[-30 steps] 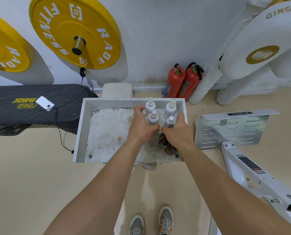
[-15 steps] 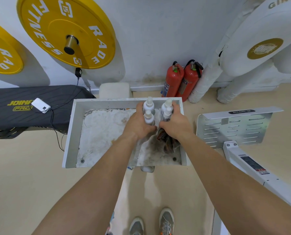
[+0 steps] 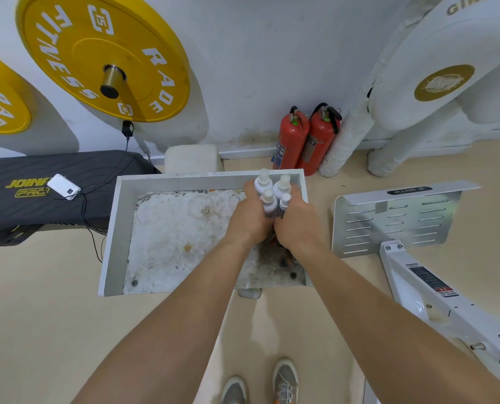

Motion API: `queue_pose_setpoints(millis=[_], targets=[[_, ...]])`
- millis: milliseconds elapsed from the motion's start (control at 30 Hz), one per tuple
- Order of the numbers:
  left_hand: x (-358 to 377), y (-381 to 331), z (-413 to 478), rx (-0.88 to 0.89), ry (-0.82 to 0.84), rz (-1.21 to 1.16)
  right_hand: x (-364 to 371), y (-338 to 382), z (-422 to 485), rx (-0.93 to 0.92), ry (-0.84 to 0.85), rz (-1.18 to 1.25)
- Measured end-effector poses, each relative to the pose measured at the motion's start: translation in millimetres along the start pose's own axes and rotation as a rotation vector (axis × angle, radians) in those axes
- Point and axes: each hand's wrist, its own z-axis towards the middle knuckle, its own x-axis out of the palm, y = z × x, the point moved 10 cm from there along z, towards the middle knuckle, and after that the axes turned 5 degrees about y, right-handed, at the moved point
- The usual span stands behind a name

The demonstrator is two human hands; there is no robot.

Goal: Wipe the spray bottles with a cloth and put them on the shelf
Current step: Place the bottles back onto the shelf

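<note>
Below, a stained white tray sits on beige floor, extinguishers behind.

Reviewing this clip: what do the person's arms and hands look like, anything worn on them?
Both forearms are bare to the frame edge, with no sleeves showing. The left hand and right hand carry no gloves, and no watch, bracelet or ring is visible.

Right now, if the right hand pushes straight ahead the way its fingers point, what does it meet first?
Probably the back wall of the white tray, just beyond the spray bottles that the right hand and left hand clasp together. The gap behind the bottles is hard to judge.
</note>
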Motion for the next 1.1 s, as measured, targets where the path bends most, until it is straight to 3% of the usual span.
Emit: queue_pose_setpoints(millis=[333, 533, 733, 900, 1100], targets=[[3.6, 5.9, -8.7, 0.013, 0.005, -0.072, -8.9, -3.6, -26.6, 0.0, -0.106, 0.276], [-0.3, 6.4, -26.4, -0.021, 0.041, -0.054, -19.9, -6.6, -47.8, 0.003, -0.164, 0.271], [-12.2, 21.7, -86.4, -0.068, 0.046, 0.003, -31.7, -20.6, -96.0, 0.147, -0.136, 0.241], [-10.1, 51.9, -158.7, -0.136, 0.116, 0.043, -17.5, -19.5, -161.3, 0.164, 0.023, 0.159], [-3.9, 93.0, -257.5, -0.166, 0.162, 0.141, 34.7, -7.1, -239.8, 0.044, 0.258, 0.022]])
